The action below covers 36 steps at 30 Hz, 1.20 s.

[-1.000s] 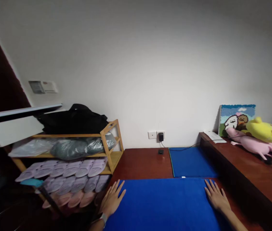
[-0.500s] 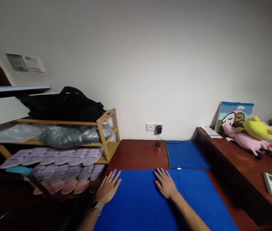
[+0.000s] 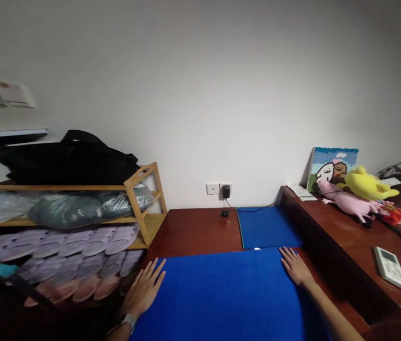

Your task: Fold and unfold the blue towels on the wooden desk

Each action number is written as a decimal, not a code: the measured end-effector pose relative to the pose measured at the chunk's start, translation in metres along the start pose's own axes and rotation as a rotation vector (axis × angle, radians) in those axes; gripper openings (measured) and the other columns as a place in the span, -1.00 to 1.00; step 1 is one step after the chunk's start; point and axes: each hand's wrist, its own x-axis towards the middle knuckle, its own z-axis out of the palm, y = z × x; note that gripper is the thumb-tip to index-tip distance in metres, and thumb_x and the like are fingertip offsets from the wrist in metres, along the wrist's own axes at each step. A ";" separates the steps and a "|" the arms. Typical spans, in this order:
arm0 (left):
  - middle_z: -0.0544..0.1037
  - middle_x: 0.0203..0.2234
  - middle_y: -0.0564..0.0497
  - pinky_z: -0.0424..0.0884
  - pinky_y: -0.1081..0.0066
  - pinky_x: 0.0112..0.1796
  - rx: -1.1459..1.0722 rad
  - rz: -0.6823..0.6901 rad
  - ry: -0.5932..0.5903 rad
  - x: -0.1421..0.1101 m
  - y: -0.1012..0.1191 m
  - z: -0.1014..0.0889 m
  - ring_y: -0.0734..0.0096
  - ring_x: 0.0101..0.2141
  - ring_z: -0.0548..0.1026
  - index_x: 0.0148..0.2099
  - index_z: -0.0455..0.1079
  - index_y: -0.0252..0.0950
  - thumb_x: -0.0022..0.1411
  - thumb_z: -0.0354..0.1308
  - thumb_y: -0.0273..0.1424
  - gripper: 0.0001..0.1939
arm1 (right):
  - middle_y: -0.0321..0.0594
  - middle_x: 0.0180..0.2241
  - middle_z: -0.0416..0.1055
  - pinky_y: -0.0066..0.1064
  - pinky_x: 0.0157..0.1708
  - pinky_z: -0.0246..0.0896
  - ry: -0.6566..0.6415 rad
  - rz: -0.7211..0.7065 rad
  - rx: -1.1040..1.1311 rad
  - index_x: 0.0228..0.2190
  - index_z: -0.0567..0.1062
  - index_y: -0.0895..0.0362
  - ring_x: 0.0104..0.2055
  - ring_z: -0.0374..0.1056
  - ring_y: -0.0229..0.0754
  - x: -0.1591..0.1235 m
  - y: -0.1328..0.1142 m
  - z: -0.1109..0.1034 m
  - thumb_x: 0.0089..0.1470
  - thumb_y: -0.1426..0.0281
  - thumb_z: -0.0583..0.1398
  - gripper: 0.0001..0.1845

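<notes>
Blue cloth (image 3: 221,298) lies spread on the reddish-brown table (image 3: 196,232) right in front of us, far edge running across between our hands. Our left hand (image 3: 144,288) is palm down at its far left corner, partly past the side edge; fingers straight, slightly parted, thumb out to the side, pinching nothing. Watch (image 3: 129,320) on that wrist. Our right hand (image 3: 297,268) is palm down at the far right corner, fingers extended and a little apart, also pinching nothing; how hard either hand presses, we can't tell. Just beyond the far edge, toward the right, we have a smaller blue cloth (image 3: 267,227) with a green left border, a black cord (image 3: 253,211) crossing its far end. Black plug (image 3: 226,191) in the wall socket, small black item (image 3: 225,214) on the table below it. Right of us, raised brown surface (image 3: 349,237): white remote (image 3: 391,267), pink plush (image 3: 349,202), yellow plush (image 3: 367,183) against it, picture (image 3: 335,156) leaning on the wall. Left of us, wooden rack (image 3: 135,210): black bag (image 3: 68,163) on top, plastic-wrapped bundle (image 3: 68,208) below, then rows of lilac slippers (image 3: 79,244).
</notes>
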 end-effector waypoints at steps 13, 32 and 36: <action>0.11 0.48 0.01 0.06 0.07 0.40 -0.019 -0.002 -0.024 -0.002 0.000 -0.008 0.22 0.45 0.11 0.51 0.07 -0.09 0.52 -0.27 -0.14 -0.39 | -0.09 0.48 -0.01 -0.09 0.49 -0.21 0.029 0.060 0.021 0.44 0.10 0.27 0.52 -0.15 -0.02 0.001 0.044 0.017 0.35 0.07 -0.21 -0.18; 0.03 0.50 0.00 -0.02 0.09 0.42 -0.018 -0.050 -0.015 -0.003 -0.005 -0.005 0.25 0.46 0.06 0.51 0.07 -0.13 0.50 -0.19 -0.14 -0.38 | -0.22 0.50 -0.11 -0.04 0.50 -0.27 0.120 -0.352 0.155 0.47 0.03 0.10 0.54 -0.22 -0.03 -0.019 -0.214 0.000 0.43 0.06 -0.21 -0.27; 0.04 0.50 -0.01 -0.02 0.08 0.42 -0.012 -0.052 -0.033 -0.003 -0.005 -0.006 0.25 0.46 0.06 0.51 0.08 -0.14 0.49 -0.18 -0.15 -0.38 | -0.23 0.51 -0.16 0.02 0.50 -0.30 -0.068 -0.537 0.233 0.48 -0.09 0.08 0.55 -0.26 0.00 -0.023 -0.312 0.015 0.41 -0.07 -0.18 -0.19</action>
